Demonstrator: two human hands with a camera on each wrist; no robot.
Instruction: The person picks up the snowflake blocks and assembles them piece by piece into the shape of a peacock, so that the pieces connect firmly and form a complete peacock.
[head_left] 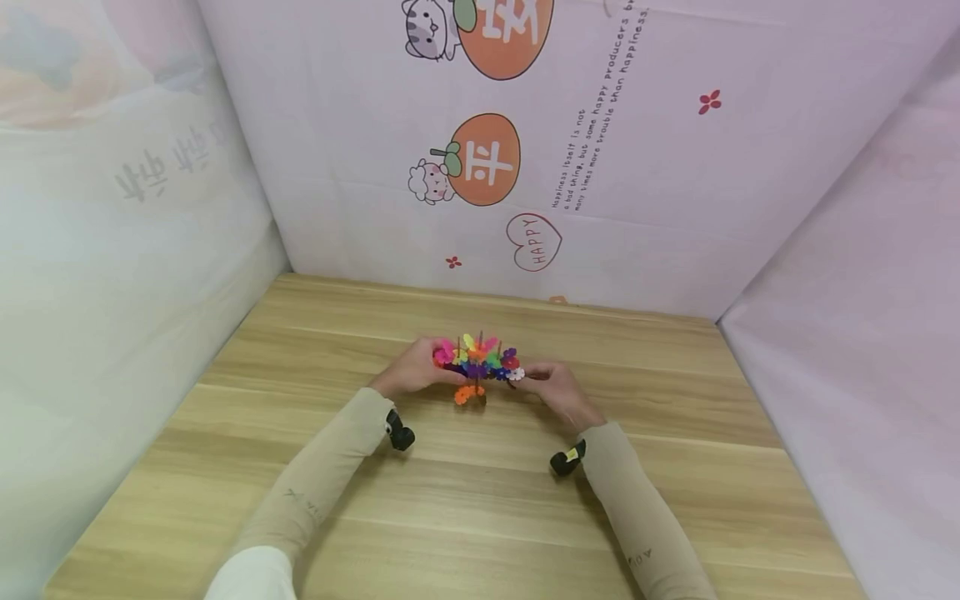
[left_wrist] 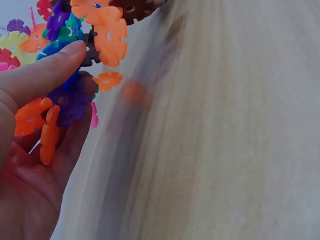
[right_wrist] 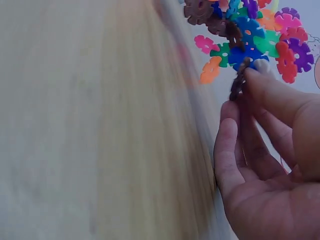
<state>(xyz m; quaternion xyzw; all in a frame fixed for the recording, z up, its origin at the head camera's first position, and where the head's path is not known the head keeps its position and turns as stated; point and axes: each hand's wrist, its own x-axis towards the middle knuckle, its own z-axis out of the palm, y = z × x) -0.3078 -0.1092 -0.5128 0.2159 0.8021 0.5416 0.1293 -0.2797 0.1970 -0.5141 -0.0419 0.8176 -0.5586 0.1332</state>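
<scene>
A cluster of interlocked, notched plastic snowflake discs (head_left: 477,367) in many bright colours is held up above the table in the head view. My left hand (head_left: 417,367) grips its left side. In the left wrist view, the thumb presses near blue and purple discs, with an orange disc (left_wrist: 49,135) inside the palm. On the cluster's right side, my right hand (head_left: 557,392) pinches a dark brown disc (right_wrist: 239,82) between thumb and fingers. That disc is seen nearly edge-on, right at a blue disc (right_wrist: 247,57). Other brown discs and an orange pair hang toward my side.
The wood-grain table (head_left: 480,517) spreads beneath both hands. White printed cloth (head_left: 637,167) rises behind its far edge, with more cloth at left and right. A small black camera (head_left: 401,433) is worn on the left wrist, another (head_left: 567,458) on the right.
</scene>
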